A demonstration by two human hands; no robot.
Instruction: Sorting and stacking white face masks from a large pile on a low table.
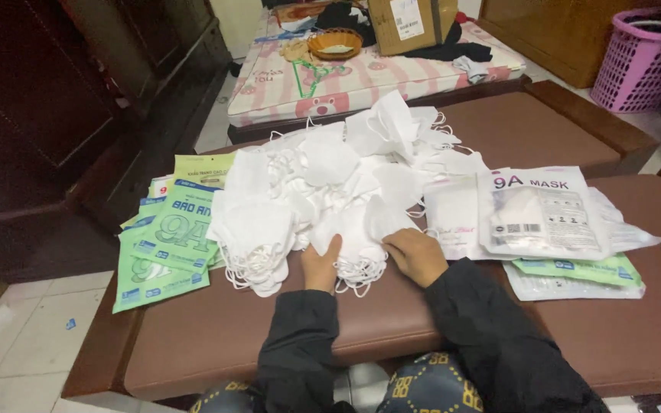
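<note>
On brown bench (pixel 216 336), our left hand (pixel 321 266) and right hand (pixel 416 256) gripped white masks (pixel 330 183); green packets (pixel 166 245) lay left, clear packets (pixel 545 218) right.

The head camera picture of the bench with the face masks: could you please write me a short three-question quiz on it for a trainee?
1. True or false: both hands rest on the near edge of the pile of white masks.
2. Which lies to the left of the pile? A) green packets B) a pink basket C) a cardboard box
3. What does the stack of clear packets right of the pile rest on?

Key
1. True: the left hand and the right hand both touch the masks.
2. A: the green packets.
3. The brown padded bench.
</note>
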